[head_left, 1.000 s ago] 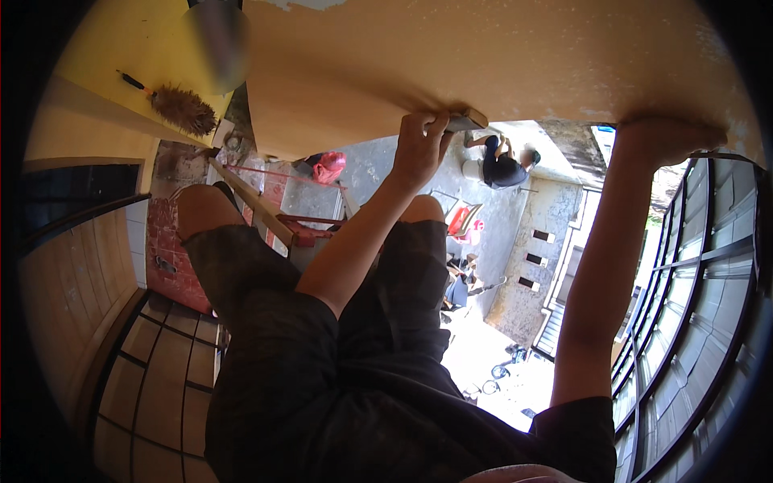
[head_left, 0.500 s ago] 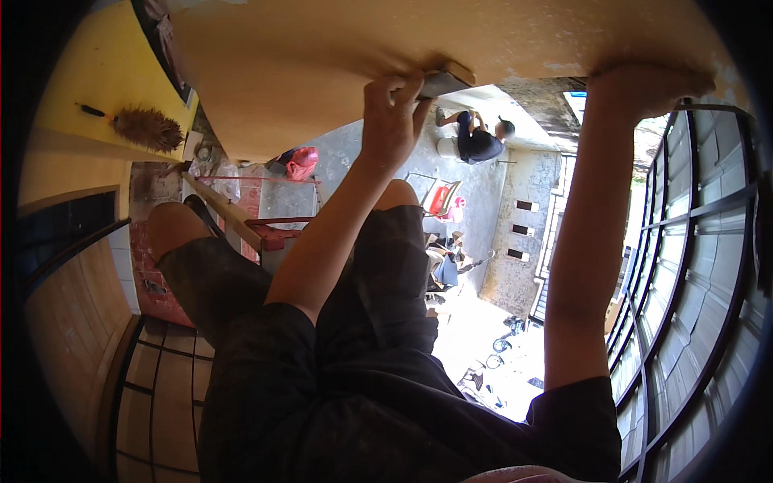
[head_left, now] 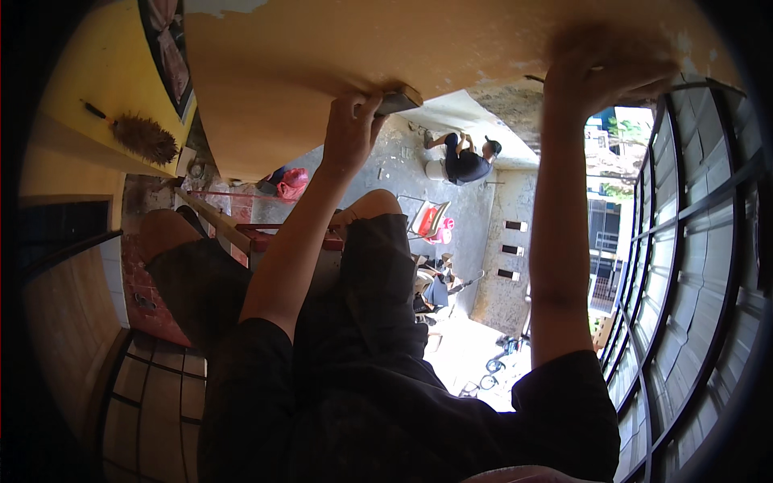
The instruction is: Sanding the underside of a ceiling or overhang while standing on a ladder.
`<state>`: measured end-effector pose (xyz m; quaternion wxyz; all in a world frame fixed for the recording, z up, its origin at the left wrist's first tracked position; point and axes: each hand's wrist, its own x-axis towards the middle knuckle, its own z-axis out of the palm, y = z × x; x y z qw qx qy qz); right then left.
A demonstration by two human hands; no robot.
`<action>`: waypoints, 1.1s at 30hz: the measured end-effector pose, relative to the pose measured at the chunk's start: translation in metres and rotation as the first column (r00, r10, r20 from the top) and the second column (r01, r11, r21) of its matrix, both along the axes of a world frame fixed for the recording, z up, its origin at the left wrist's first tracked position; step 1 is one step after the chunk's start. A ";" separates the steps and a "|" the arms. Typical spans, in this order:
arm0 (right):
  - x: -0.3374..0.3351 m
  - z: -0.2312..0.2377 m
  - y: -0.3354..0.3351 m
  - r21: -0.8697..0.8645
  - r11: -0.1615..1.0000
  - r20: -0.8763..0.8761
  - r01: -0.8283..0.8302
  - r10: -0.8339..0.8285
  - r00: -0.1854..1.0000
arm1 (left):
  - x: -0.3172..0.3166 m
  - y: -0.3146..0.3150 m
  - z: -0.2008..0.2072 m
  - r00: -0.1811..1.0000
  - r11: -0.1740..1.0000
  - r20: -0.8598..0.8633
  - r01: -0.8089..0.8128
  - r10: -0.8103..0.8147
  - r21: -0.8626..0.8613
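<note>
My left hand (head_left: 352,133) is closed on a small block (head_left: 400,100), grey on its face with a tan edge, which looks like a sanding block. The block lies against a broad tan-orange wall surface (head_left: 282,80) that fills the top of the view. Higher up and to the right, my right hand (head_left: 600,80) rests on the same surface, its fingers laid along it, in shadow and partly blurred. I see nothing held in it. Pale worn patches show on the wall near that hand.
Below, a person in dark clothes (head_left: 469,161) sits on a white bucket. A wooden beam (head_left: 216,221) and a red frame (head_left: 266,233) are beside my legs. A feather duster (head_left: 145,138) is at the yellow wall. Metal roofing (head_left: 692,241) rises on the right; motorbikes (head_left: 495,366) stand far below.
The view has shifted a little. My left hand has moved left along the wall with the block, and my right hand has also moved left, staying against the surface.
</note>
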<state>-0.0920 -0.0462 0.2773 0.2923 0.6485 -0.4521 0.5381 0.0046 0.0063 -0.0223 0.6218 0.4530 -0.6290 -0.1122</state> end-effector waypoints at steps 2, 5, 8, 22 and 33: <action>-0.020 0.003 0.014 -0.206 0.978 -0.720 0.019 -0.165 0.674 | 0.004 0.000 0.003 0.999 1.000 0.033 -0.011 0.011 0.007; -0.030 0.009 0.017 -0.063 0.998 -0.909 -0.016 -0.051 0.413 | 0.002 -0.005 0.012 0.996 0.996 -0.012 0.089 -0.090 -0.013; -0.039 0.016 -0.003 -0.063 0.996 -0.963 -0.058 -0.046 0.264 | -0.002 -0.002 0.018 0.996 0.998 -0.075 0.056 -0.057 -0.011; -0.026 0.013 -0.019 -0.221 0.930 -0.972 -0.294 -0.185 0.148 | -0.025 -0.003 0.028 0.986 0.995 -0.146 -0.091 0.084 -0.036; -0.018 0.038 -0.024 -0.198 0.845 -0.969 -0.497 -0.245 -0.031 | -0.030 0.000 0.025 0.985 0.995 -0.145 -0.099 0.095 -0.017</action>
